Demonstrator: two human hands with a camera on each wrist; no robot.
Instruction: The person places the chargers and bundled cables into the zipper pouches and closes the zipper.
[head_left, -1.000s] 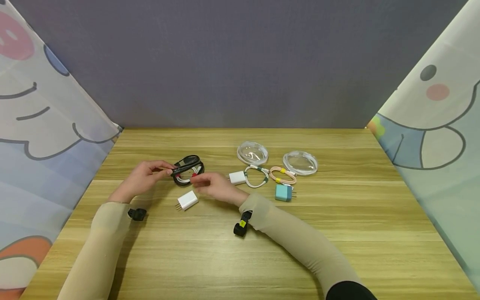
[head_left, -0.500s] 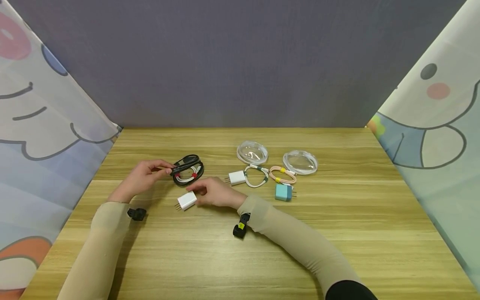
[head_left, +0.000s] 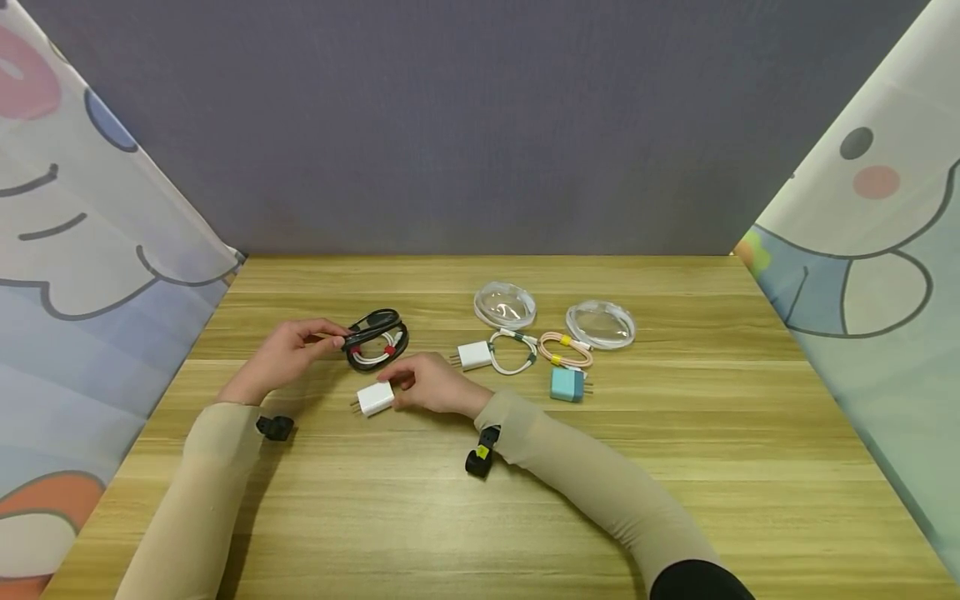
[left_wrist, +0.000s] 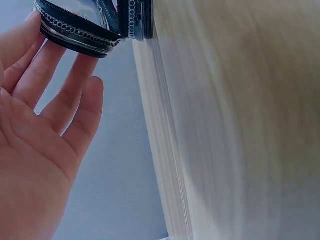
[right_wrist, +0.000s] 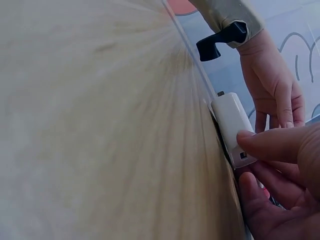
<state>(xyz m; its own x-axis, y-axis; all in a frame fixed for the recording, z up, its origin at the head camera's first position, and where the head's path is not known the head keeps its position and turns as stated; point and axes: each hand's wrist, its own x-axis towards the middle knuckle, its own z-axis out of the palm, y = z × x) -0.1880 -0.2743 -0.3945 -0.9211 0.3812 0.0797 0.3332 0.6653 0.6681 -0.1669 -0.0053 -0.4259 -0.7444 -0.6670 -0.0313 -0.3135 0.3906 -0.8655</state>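
My left hand (head_left: 288, 358) pinches the raised lid of a small round zip case (head_left: 372, 329) with clear plastic and a black zipper rim. In the left wrist view the rim of this zip case (left_wrist: 80, 35) lies between thumb and fingertips. Inside the open case sits a coiled white cable (head_left: 367, 362) with red ties. Just in front of it, my right hand (head_left: 435, 383) pinches the right end of a white charger plug (head_left: 375, 398), prongs pointing left. The right wrist view shows my thumb on the side of the charger plug (right_wrist: 231, 125), close to the tabletop.
To the right lie another white charger plug (head_left: 474, 356), a white cable with green ties (head_left: 492, 360) and a peach cable with yellow ties (head_left: 551, 337). A teal charger plug (head_left: 566, 385) is nearby. Two clear round cases with white rims (head_left: 483, 321) (head_left: 600, 343) lie behind.
My right hand has come down from beside the zip case to the white charger plug and taken hold of its right end. The left hand has stayed on the case lid.
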